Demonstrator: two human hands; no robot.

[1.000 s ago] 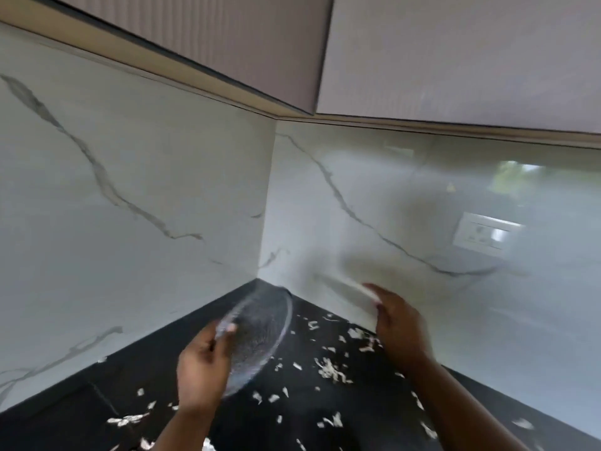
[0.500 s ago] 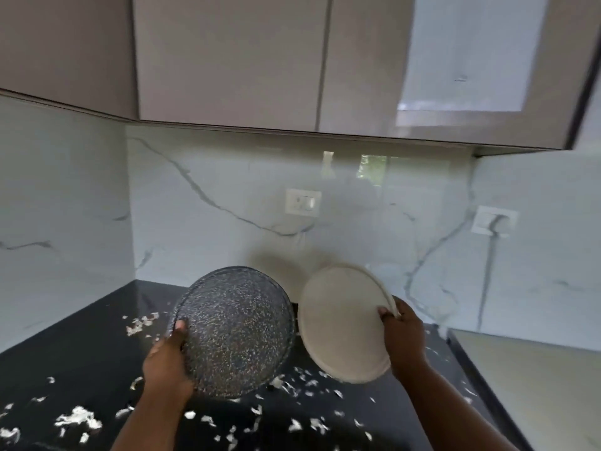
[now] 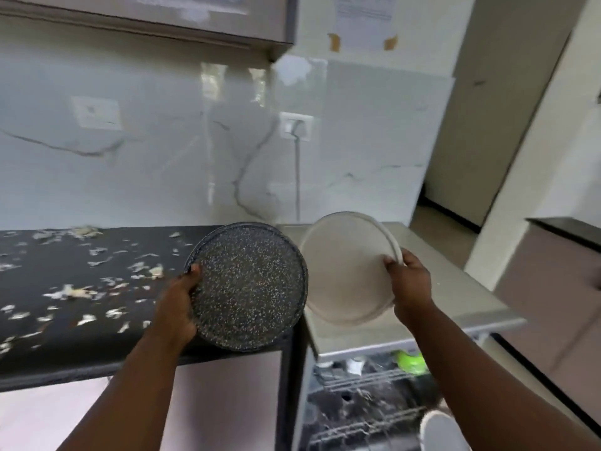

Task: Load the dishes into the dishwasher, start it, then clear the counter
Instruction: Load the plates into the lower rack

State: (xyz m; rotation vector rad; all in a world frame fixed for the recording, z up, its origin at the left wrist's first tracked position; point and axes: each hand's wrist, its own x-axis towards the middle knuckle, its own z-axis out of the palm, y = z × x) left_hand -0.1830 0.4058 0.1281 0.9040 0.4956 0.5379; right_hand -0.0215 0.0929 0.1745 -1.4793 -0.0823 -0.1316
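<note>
Two plates held up, one in each hand, beside the open dishwasher.

The left hand (image 3: 177,307) is clamped on the left rim of a dark speckled plate (image 3: 248,288), held tilted over the edge of the black desk (image 3: 48,346). The right hand (image 3: 410,281) grips the right rim of a white plate (image 3: 348,271) above the dishwasher (image 3: 422,255). Pale scraps (image 3: 70,291) litter the desk. A taped paper (image 3: 362,21) hangs on the wall; its writing is too blurred to read.

Two bare forearms, no sleeves, unadorned hands
</note>
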